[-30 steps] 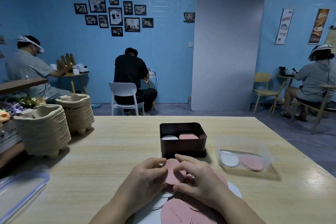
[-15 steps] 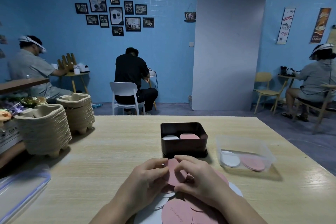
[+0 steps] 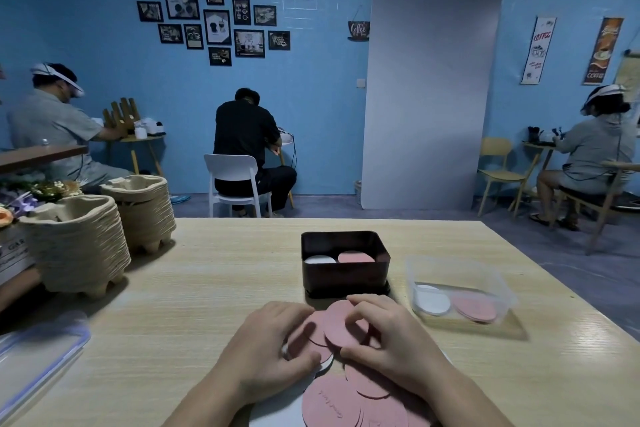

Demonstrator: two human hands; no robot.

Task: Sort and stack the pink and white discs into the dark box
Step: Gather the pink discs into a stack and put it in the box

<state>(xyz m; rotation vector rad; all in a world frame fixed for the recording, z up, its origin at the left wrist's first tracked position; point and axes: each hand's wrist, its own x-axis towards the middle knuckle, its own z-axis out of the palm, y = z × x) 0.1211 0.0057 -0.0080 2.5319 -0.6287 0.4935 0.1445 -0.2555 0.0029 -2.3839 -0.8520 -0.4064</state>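
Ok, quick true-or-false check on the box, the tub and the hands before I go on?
1. The dark box holds a white stack on its left and a pink stack on its right. True.
2. The clear tub sits left of the box. False: it sits to its right.
3. The left hand and right hand both grip pink discs. True.
4. The tub is empty. False: it holds a white pile and a pink pile.

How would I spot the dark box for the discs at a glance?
On the pale wooden table, look just beyond the loose pink discs. The dark box stands there, holding a white stack and a pink stack. Unlike the clear plastic tub to its right, its walls are opaque.
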